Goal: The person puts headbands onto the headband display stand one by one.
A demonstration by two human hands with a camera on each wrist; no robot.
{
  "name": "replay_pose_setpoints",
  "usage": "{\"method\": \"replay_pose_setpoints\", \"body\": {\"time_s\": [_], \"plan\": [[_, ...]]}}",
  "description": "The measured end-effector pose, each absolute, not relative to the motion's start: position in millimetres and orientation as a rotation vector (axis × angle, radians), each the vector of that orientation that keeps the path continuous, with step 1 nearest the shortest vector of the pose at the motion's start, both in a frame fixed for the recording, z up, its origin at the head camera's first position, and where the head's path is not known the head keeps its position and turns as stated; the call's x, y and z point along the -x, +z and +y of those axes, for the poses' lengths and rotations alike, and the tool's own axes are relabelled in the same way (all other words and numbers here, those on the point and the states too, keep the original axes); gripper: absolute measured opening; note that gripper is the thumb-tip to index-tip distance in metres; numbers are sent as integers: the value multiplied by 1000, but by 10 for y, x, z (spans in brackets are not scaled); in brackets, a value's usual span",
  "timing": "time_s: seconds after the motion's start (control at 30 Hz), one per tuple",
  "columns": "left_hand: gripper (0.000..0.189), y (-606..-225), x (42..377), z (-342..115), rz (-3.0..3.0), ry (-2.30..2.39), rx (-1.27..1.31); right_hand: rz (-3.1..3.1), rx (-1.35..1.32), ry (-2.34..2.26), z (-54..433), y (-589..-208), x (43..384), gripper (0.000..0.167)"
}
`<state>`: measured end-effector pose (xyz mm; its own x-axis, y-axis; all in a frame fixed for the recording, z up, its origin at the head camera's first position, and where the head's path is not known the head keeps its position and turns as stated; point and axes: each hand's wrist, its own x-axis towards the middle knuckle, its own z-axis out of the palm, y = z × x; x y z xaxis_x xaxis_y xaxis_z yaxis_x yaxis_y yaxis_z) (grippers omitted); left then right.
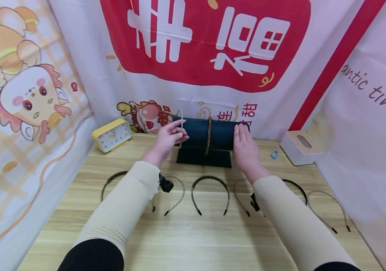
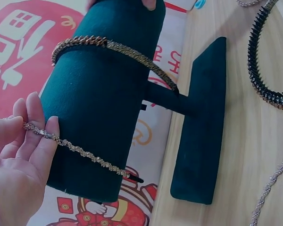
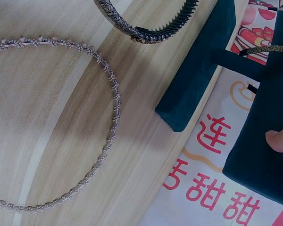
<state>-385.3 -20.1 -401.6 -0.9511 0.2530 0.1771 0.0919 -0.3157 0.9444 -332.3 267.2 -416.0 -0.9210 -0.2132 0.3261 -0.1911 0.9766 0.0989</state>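
Note:
A dark green velvet display roll (image 1: pixel 225 131) lies level on its stand, whose flat base (image 1: pixel 203 157) sits on the table. My left hand (image 1: pixel 169 139) pinches a slim beaded headband (image 2: pixel 85 153) between thumb and fingers at the roll's left end. The band lies across the roll, with a black tip showing in the left wrist view. Around the middle of the roll sits a thicker gold-and-dark headband (image 1: pixel 208 135). My right hand (image 1: pixel 247 148) rests on the roll's right end with fingers extended, its thumb (image 3: pixel 279 140) against the velvet in the right wrist view.
Several headbands lie in a row on the table before the stand, including a dark spiky one (image 1: pixel 209 177) and a beaded one (image 1: pixel 328 194). A yellow clock (image 1: pixel 112 135) stands left; a tissue box (image 1: pixel 301 148) and small blue ring (image 1: pixel 274 154) are right. Printed cloth hangs behind.

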Motion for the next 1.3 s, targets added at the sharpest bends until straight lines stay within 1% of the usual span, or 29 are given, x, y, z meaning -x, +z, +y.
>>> {"method": "replay_pose_setpoints", "body": {"time_s": [0.13, 0.3, 0.57, 0.83, 1.03, 1.1, 1.3], "plan": [[43, -3951, 3854, -262, 1875, 2348, -414, -2786, -290, -97, 2664, -4157, 3316, 87], [25, -3876, 3876, -279, 2021, 2223, -317, -2792, -288, -92, 2662, -4156, 3307, 87], [18, -3746, 3858, -260, 2345, 2050, -189, -2799, -289, -86, 2654, -4142, 3291, 87], [33, -3640, 3899, -368, 2193, 2023, -54, -2806, -289, -109, 2661, -4140, 3292, 86], [67, -3557, 3919, -415, 2116, 1957, -102, -2794, -289, -87, 2670, -4139, 3288, 85], [74, -3544, 3939, -432, 2082, 1934, -120, -2792, -285, -74, 2667, -4137, 3287, 85], [63, -3536, 3984, -499, 1949, 1979, -65, -2789, -289, -56, 2664, -4138, 3285, 84]]}}
